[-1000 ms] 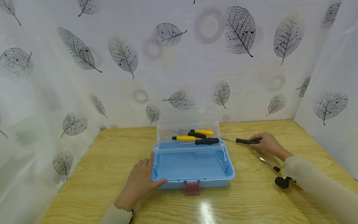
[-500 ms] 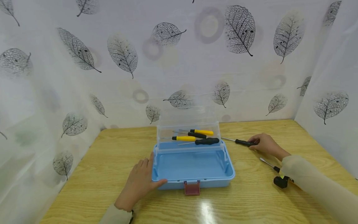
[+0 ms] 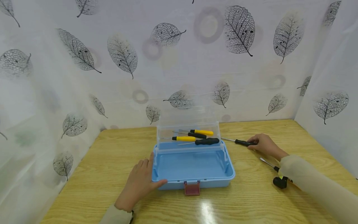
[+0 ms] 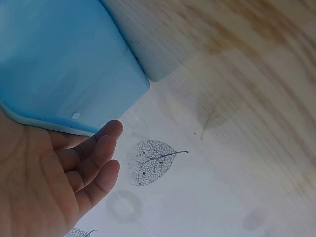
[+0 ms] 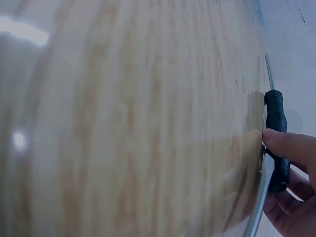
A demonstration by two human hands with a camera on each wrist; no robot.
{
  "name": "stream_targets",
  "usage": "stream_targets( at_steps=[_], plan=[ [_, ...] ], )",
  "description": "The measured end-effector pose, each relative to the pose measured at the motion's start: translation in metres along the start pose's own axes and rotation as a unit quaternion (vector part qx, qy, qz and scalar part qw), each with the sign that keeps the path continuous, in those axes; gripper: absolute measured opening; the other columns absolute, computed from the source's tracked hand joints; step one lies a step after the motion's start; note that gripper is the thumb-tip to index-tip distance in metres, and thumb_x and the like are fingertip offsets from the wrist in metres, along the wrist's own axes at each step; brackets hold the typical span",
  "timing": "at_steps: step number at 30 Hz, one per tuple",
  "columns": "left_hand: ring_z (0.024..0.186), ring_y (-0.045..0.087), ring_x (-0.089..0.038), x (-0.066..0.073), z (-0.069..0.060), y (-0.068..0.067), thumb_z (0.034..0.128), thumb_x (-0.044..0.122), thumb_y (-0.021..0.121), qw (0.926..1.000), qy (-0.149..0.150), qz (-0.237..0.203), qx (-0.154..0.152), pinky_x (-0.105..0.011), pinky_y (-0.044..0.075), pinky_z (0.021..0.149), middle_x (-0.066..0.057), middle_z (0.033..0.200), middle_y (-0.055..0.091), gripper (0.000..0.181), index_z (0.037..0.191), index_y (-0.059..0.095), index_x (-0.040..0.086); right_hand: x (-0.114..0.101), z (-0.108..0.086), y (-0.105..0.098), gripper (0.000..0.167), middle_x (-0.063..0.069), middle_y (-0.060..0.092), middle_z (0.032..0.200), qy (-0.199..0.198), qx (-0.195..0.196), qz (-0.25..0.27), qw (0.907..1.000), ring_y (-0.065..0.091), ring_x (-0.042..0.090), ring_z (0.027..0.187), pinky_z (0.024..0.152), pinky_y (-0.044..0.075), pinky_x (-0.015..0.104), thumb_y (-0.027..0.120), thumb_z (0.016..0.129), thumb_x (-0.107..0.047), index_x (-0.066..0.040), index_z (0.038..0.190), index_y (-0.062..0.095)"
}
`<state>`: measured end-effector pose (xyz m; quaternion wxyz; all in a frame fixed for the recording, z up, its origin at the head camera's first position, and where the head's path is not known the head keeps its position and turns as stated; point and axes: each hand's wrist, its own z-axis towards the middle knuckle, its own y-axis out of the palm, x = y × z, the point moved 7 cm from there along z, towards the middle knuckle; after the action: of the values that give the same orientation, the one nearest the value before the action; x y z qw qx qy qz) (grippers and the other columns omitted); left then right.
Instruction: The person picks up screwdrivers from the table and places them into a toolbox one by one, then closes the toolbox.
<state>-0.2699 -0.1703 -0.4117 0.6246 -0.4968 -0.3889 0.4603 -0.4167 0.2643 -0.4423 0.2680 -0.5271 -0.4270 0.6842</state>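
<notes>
A light blue toolbox (image 3: 231,174) stands with its clear lid raised and a clear tray (image 3: 160,133) lifted at its back. My left hand (image 3: 139,180) rests against the toolbox's left side, thumb over the front corner; in the left wrist view its fingers (image 4: 101,148) lie loosely bent beside the blue wall. To the right of the toolbox, my right hand (image 3: 264,144) pinches the handle end of a black-handled screwdriver (image 3: 240,142). Its shaft points left to the toolbox. The right wrist view shows the thumb on the black handle (image 5: 276,113).
Several yellow- and black-handled screwdrivers (image 3: 207,141) lie in the tray. Near my right sleeve lie another screwdriver (image 3: 269,163) and a black-ended tool (image 3: 280,182), both partly covered. A reddish latch (image 3: 192,188) hangs at the toolbox front. Leaf-patterned sheets (image 3: 181,68) enclose the wooden table (image 3: 120,149).
My right hand has shifted very slightly left and down with its fingers at the screwdriver handle. The left hand and the toolbox have stayed in place.
</notes>
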Motion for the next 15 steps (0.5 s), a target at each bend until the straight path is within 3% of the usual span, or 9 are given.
stream_targets(
  at_steps=[4,15],
  plan=[
    [0.1,0.057,-0.028,0.0002,-0.0001,0.0006,0.072,0.074,0.058,1.0,0.003,0.0,0.002,-0.041,0.05,0.083,-0.018,0.111,0.059,0.109,0.143,0.032,-0.005,0.0005,-0.001,0.0003,0.028,0.02,0.068,0.094,0.004,0.003,-0.007,1.0,0.06,0.021,0.077,0.067,0.05,0.039,0.073,0.081,-0.016,0.004,0.101,0.07],
    [0.098,0.057,-0.028,0.0004,0.0002,-0.0002,0.0724,0.073,0.058,1.0,0.006,0.003,0.005,-0.04,0.05,0.081,-0.018,0.11,0.059,0.109,0.142,0.032,-0.006,-0.0022,-0.006,-0.0078,0.032,0.015,0.067,0.091,0.01,0.011,0.012,0.9998,0.052,0.012,0.07,0.06,0.042,0.028,0.072,0.082,-0.018,0.004,0.105,0.069]
  ],
)
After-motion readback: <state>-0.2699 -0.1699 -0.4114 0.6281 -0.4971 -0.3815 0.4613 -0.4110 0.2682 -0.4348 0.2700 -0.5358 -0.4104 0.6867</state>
